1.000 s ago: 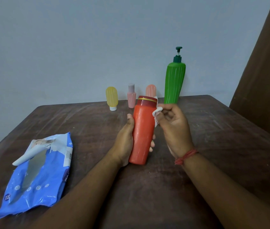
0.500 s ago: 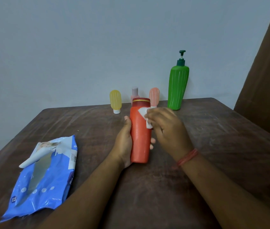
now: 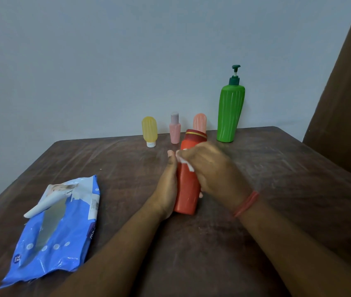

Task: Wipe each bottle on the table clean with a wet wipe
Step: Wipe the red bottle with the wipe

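Grip: the left hand (image 3: 167, 187) is wrapped round the body of the red bottle (image 3: 187, 189), thumb up the left side, fingertips just showing past the right side. The right hand (image 3: 211, 168) pinches a white wet wipe (image 3: 184, 160) and presses it against the bottle's upper front. The left hand's hold appears to serve as a brace, so that the rubbing does not tip or turn the bottle.

Table (image 3: 277, 179): dark wood, worn, reaching to the far wall. The red bottle stands on its base near the middle, leaning slightly toward the far right. This is the working position, close to the person and clear of the other bottles.

Wipe packet (image 3: 50, 230): blue, lying flat at the near left, well apart from the bottles. Its flap is peeled open and a white wipe protrudes, presumably left ready for the next draw.

Far row, left to right: yellow bottle (image 3: 149, 130) standing on its white cap, small pink bottle (image 3: 174, 131), peach bottle (image 3: 200, 122) partly hidden behind the red bottle's cap, and the tall green pump bottle (image 3: 230, 114). All stand upright by the wall and apart from one another, which leaves each easy to lift out singly. Whether any has been wiped cannot be told.

Wrist: a red thread band (image 3: 246, 203) on the right wrist.
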Demonstrator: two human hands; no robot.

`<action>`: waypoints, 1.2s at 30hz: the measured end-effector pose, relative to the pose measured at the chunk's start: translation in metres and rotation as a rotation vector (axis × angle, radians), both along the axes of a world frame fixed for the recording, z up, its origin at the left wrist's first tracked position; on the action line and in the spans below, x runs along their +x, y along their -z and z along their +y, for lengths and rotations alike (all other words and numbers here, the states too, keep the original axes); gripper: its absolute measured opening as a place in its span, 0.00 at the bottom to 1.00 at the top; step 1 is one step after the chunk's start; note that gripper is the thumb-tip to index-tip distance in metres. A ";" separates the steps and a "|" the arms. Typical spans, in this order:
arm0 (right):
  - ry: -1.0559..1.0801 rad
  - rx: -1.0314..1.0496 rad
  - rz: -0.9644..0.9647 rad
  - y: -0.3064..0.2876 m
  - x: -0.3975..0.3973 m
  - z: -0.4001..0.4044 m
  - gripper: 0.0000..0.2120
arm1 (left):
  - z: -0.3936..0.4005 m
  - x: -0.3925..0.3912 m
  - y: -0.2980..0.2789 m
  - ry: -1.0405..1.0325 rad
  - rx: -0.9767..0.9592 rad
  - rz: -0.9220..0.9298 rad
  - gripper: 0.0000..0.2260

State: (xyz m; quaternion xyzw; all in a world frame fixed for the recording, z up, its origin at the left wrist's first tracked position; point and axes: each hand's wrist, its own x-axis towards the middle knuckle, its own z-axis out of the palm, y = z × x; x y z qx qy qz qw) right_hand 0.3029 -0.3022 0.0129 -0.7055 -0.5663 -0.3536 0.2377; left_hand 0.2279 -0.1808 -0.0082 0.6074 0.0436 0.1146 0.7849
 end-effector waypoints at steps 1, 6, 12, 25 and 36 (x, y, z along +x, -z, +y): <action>0.055 0.053 0.023 -0.004 0.005 0.000 0.16 | -0.002 0.001 0.000 0.019 0.033 0.002 0.39; 0.004 -0.004 -0.073 -0.003 -0.001 0.001 0.11 | -0.005 0.003 0.003 -0.053 0.137 -0.073 0.35; 0.152 0.148 0.044 -0.005 0.004 -0.013 0.15 | 0.000 0.005 0.007 -0.026 0.060 0.000 0.40; 0.067 0.172 0.218 0.011 0.000 -0.002 0.06 | 0.010 0.008 0.004 -0.123 -0.247 0.083 0.26; 0.035 0.292 0.477 0.018 -0.002 0.004 0.04 | 0.017 0.010 0.007 -0.203 -0.311 0.142 0.26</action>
